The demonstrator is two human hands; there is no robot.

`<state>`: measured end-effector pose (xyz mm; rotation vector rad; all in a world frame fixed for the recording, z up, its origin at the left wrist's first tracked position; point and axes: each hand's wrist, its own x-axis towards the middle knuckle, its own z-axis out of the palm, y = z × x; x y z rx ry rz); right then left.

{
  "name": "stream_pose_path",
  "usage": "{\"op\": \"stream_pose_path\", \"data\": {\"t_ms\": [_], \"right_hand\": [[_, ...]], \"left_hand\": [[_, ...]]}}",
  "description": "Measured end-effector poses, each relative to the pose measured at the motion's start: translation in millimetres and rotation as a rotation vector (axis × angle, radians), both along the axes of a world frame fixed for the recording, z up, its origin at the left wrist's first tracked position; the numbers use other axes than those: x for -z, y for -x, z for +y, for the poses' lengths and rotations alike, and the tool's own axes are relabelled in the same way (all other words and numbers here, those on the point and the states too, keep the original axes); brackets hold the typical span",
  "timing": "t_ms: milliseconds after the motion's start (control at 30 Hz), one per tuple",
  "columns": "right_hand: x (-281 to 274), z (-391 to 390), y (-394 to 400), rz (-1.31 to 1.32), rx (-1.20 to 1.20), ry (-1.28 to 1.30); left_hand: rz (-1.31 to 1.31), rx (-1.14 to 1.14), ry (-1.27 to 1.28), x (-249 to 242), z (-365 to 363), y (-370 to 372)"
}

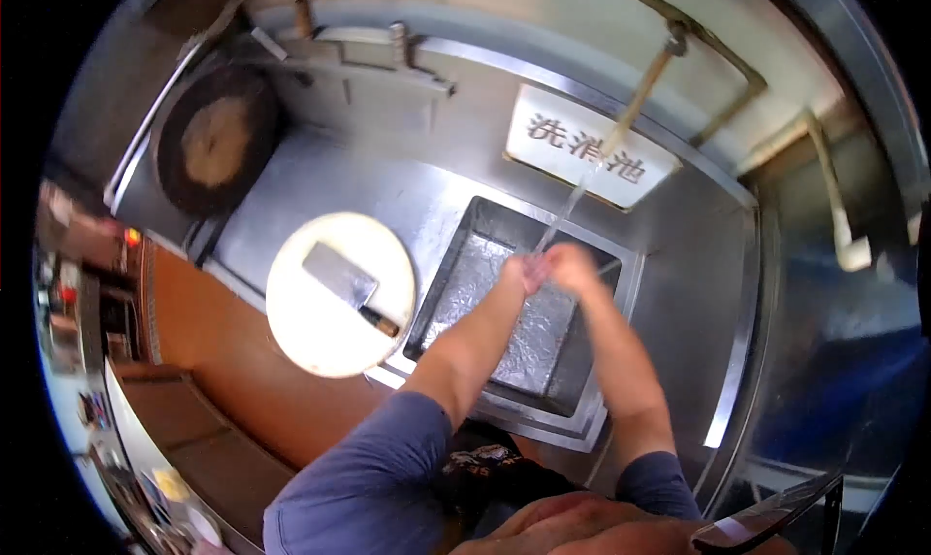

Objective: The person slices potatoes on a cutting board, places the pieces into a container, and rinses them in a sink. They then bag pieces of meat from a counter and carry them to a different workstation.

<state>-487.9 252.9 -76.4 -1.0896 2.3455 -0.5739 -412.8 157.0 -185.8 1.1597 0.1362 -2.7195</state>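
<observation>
Both hands are close together over a metal sink (464, 254), in the stream of water (570, 206) falling from a tap pipe (642, 94). My left hand (527, 272) has its palm turned up under the water, its fingers reaching toward the other hand. My right hand (572, 267) meets it from the right, smeared by motion, with its fingers not distinct. No object shows in either hand. Below them, rippling water (529, 346) lies in the basin.
Left of the sink, a cleaver (339, 276) lies on a round white chopping board (305, 332). A dark wok (215, 143) leans at the upper left. Behind the sink is a white sign (592, 147) with Chinese characters. Another pipe (834, 191) hangs at the right.
</observation>
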Motion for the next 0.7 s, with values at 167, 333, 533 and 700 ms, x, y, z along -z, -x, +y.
{"op": "stream_pose_path", "data": {"t_ms": [167, 333, 533, 700], "right_hand": [[-242, -23, 153, 1.310, -0.024, -0.335], [-339, -76, 260, 0.890, 0.086, 0.090], [-303, -172, 239, 0.916, 0.049, 0.080], [-278, -222, 187, 0.889, 0.063, 0.105]], "left_hand": [[-0.171, 0.216, 0.512, -20, -21, 34], [-0.389, 0.048, 1.159, -122, -88, -98], [-0.679, -0.609, 1.297, -31, -160, -419], [-1.487, -0.671, 0.507, 43, 1, -724]]}}
